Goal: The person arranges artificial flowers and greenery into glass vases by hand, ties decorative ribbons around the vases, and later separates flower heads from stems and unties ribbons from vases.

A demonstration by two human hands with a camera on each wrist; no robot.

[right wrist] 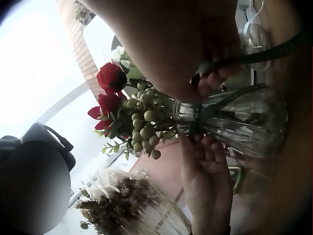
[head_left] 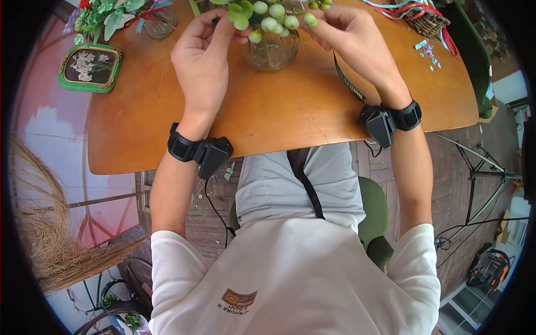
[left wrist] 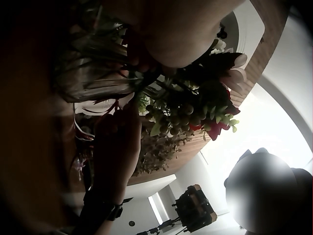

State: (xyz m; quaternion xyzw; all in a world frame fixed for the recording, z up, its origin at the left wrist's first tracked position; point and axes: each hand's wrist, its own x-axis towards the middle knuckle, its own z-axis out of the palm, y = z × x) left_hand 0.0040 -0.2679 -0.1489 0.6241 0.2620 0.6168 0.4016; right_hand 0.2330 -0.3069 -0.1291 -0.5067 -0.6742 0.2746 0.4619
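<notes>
Ribbon: dark green, narrow, lettered; passes round the vase's neck, with a length running from the right hand toward the near edge of the table.
Ribbon handling: likely very light and limp, perhaps slippery; best pinched between thumb and fingertip close to the neck, with even tension on both sides.
Vase: clear ribbed glass, upright on the table between the hands; narrower at the neck than at the base.
Vase handling: probably the heaviest piece here, stiff, smooth and breakable; best held round the wide lower body, or steadied lightly at the neck. Water inside: cannot be told.
Berries: pale green, clustered above the rim; presumably light and springy, easy to snag in a loop.
Roses: red, higher than the berries; likely soft-petalled, better left unpressed.
Left hand: at the neck, thumb and fingertips pinching the ribbon, exact hold partly hidden.
Right hand: at the opposite side of the neck, fingers bent round the ribbon, free length trailing out of the grasp.
Table: brown, smooth-looking; may let the vase slide under a hard pull.
Second vase: glass, well apart on the left, below a bunch of flowers.
Frame: green-edged, toward the left side.
Basket: woven, far right, with red and pale strips beside; coloured scraps nearer.
</notes>
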